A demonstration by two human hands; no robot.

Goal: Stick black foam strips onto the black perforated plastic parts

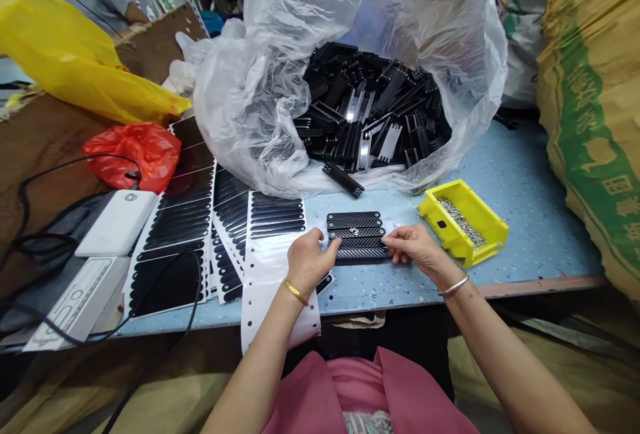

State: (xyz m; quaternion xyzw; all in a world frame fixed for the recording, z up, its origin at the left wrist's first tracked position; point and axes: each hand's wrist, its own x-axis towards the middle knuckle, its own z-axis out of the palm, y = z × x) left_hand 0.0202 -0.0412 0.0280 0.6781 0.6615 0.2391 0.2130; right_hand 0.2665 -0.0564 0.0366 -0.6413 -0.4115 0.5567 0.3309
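Note:
Several black plastic strips with a textured pattern (356, 243) lie side by side in a small row on the table in front of me. A few tiny silvery metal pieces (354, 231) rest on the middle of the row. My left hand (311, 259) grips the row's left end, its thumb against the strips. At the right end, my right hand (414, 247) has thumb and index finger pinched together by a strip's end hole. Whatever is between those fingertips is too small to make out. A yellow bin (480, 257) of small metal parts stands right of my right hand.
A large clear plastic bag (250, 134) full of black strips lies open behind the row; one loose strip (343, 179) sits at its mouth. Sticker sheets (280, 257), a white power bank (116, 222) and cables are on the left. A big tan sack (590, 87) borders the right.

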